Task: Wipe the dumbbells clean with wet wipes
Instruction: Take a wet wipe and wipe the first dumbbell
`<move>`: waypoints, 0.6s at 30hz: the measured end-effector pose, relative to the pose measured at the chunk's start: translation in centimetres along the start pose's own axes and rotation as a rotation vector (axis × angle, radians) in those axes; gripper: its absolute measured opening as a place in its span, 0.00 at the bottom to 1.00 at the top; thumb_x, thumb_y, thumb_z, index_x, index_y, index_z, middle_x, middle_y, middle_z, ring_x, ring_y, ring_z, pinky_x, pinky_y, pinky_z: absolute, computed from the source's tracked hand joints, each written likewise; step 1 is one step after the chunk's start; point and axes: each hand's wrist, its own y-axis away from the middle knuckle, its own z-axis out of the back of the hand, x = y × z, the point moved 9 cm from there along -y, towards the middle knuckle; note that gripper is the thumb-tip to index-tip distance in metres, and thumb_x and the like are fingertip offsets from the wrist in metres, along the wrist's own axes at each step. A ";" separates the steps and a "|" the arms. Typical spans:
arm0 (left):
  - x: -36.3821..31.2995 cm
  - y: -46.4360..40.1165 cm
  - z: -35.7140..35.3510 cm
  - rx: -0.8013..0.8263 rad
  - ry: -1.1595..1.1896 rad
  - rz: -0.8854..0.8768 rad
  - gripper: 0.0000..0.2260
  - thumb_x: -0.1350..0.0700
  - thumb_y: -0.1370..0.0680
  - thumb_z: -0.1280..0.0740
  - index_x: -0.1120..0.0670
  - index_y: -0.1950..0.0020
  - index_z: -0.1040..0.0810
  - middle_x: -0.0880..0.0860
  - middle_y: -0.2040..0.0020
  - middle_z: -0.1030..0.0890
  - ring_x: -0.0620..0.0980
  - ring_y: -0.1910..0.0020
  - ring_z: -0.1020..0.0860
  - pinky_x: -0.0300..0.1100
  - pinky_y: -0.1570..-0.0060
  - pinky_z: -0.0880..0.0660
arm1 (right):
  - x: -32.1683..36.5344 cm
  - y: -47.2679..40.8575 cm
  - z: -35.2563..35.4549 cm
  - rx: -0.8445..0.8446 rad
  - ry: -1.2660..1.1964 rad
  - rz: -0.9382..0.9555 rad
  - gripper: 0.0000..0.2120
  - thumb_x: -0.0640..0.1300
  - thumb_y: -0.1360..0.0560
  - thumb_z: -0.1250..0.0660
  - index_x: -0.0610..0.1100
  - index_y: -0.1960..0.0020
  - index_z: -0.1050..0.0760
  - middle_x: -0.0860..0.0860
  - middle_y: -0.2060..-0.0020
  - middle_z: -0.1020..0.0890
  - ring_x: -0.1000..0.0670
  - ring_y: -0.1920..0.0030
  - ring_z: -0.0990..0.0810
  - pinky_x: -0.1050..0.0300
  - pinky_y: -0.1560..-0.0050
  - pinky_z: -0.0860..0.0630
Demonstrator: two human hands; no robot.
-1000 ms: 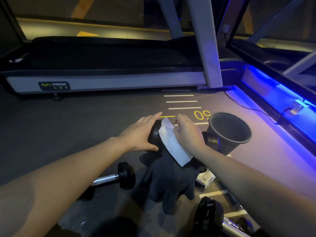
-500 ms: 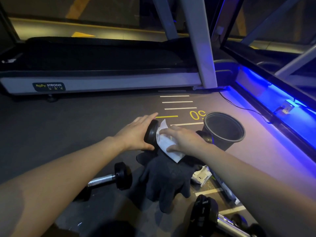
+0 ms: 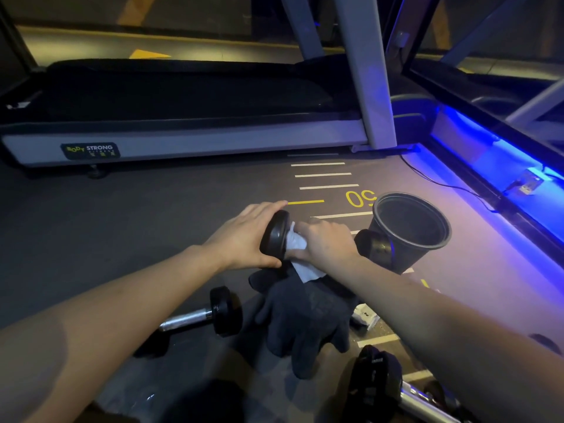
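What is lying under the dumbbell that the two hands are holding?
Dark knitted gloves lie below the held black dumbbell, with the white wet wipe hanging onto them. The floor beneath the gloves is covered.

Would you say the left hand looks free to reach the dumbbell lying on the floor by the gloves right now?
Probably not at once: the left hand grips the end of the dumbbell being wiped. The floor dumbbell lies below the left forearm with nothing over it, so once that hand lets go the way looks open.
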 end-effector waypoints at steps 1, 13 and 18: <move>0.0 0.0 0.0 0.001 -0.002 0.001 0.53 0.39 0.35 0.22 0.44 0.18 0.49 0.44 0.22 0.38 0.47 0.24 0.41 0.46 0.29 0.33 | -0.4 -0.1 -0.1 0.015 -0.026 -0.024 0.32 0.74 0.33 0.35 0.54 0.38 0.26 0.49 0.47 0.20 0.44 0.44 0.20 0.51 0.56 0.32; -0.4 0.1 0.1 0.018 0.002 0.001 0.54 0.40 0.35 0.21 0.46 0.18 0.49 0.45 0.22 0.39 0.48 0.23 0.41 0.46 0.28 0.35 | 0.1 1.7 0.3 0.191 -0.187 0.372 0.36 0.48 0.35 0.21 0.58 0.31 0.32 0.56 0.35 0.32 0.46 0.39 0.24 0.47 0.45 0.25; -0.2 0.1 0.2 0.003 0.014 -0.002 0.53 0.40 0.35 0.21 0.46 0.18 0.48 0.45 0.22 0.38 0.48 0.24 0.41 0.46 0.29 0.35 | 0.9 1.1 0.5 0.087 -0.018 0.291 0.29 0.49 0.26 0.29 0.49 0.29 0.37 0.46 0.41 0.22 0.40 0.42 0.22 0.51 0.53 0.32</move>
